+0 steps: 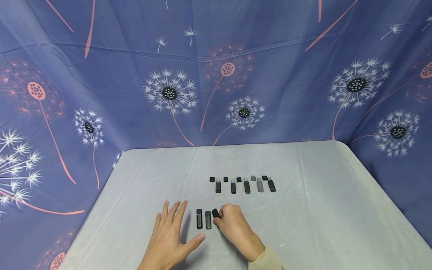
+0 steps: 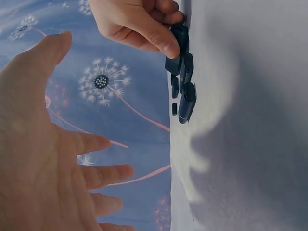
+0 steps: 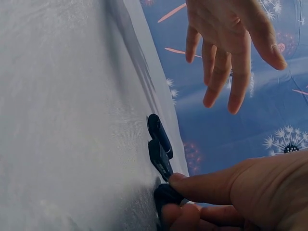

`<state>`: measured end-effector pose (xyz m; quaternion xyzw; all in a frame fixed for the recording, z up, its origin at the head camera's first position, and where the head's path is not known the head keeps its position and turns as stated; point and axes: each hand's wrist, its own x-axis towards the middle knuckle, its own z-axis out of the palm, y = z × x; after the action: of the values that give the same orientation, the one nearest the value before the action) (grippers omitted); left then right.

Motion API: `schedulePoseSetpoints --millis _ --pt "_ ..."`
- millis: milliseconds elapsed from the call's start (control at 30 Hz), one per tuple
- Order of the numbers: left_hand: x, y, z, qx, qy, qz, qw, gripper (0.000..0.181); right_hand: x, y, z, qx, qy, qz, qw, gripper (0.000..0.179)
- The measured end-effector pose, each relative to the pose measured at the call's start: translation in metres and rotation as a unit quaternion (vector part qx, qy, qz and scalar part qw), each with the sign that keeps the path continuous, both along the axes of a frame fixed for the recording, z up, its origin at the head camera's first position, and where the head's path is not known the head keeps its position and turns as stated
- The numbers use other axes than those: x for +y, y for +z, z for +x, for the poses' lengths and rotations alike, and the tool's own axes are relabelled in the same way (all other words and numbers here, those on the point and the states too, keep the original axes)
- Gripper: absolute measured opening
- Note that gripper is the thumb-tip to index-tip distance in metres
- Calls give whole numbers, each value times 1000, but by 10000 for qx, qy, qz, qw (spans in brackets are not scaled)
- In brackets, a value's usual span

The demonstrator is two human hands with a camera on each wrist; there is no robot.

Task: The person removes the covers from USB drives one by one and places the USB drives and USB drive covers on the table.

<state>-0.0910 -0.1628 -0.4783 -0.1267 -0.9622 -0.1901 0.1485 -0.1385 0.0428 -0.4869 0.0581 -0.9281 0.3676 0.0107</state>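
Note:
My right hand [image 1: 236,227] pinches a black USB stick [image 1: 215,213] between thumb and fingers, close over the table; the fingers hide part of it. To its left, two capped USB sticks lie side by side: a dark grey one [image 1: 208,220] and a black one with a light band [image 1: 199,219]. My left hand [image 1: 170,238] is held left of them with its fingers spread and nothing in it. In the left wrist view the pinched stick [image 2: 178,43] is at the near end of the small row. The right wrist view shows the thumb [image 3: 202,187] on it.
Farther back on the pale table [image 1: 162,172] is a row of several uncapped USB sticks, among them a grey one [image 1: 260,185] and a black one [image 1: 247,186]. Small caps, such as a black cap [image 1: 212,179], lie beside them. A blue dandelion-print cloth [image 1: 209,37] hangs behind.

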Motion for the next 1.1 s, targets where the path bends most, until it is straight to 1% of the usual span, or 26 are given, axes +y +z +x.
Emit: schedulePoseSetpoints --millis 200,400,533,667,800,967,1100 --pt "4 3 0 45 -86 39 9999 98 6 -1 0 109 107 -173 9997 34" --pt "8 5 -3 21 -151 32 9999 99 9 1 1 260 169 -265 9992 34" --pt "10 7 -4 35 -181 46 9998 99 11 4 3 208 225 -322 9990 33" --pt "12 8 -6 22 -211 70 9998 99 16 9 6 191 287 -369 9987 28" --pt "15 9 -8 -102 -238 96 9996 98 23 14 8 253 410 -431 9979 25" --pt "18 9 -12 -335 -222 66 9992 97 31 19 10 486 600 -442 9960 22" --pt "20 9 -14 -456 -272 71 9986 97 38 25 14 550 651 -530 9950 20"
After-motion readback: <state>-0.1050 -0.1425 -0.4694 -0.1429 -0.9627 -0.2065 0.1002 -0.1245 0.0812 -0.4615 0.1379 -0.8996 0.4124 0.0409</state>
